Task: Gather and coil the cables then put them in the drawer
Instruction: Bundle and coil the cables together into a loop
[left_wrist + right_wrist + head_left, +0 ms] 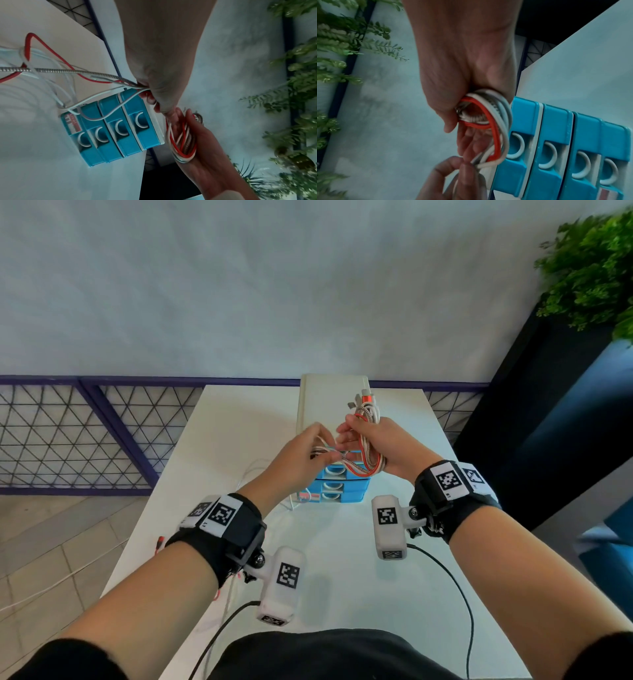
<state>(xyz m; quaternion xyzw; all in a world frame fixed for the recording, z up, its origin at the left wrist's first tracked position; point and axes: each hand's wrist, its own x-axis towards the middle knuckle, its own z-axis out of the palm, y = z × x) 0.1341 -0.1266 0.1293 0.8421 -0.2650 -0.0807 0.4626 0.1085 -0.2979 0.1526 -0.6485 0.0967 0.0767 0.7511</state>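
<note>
Slack strands, red, white and metal-braided, trail over the near part of the bench and off its left edge, because only part of the cables' length is wound. Above them the left hand pinches the feeding strands between thumb and fingertips, apparently to keep them together and lightly taut as they run across to the other hand. The right hand is clenched round the coil, its loops hanging below the palm and the plug ends sticking up above the fingers, so the coil cannot spring apart. Both hands work in the air just over the blue drawer unit, whose drawers all look closed, so stowing seems some way off. Farther back lie the railing and the plant.
</note>
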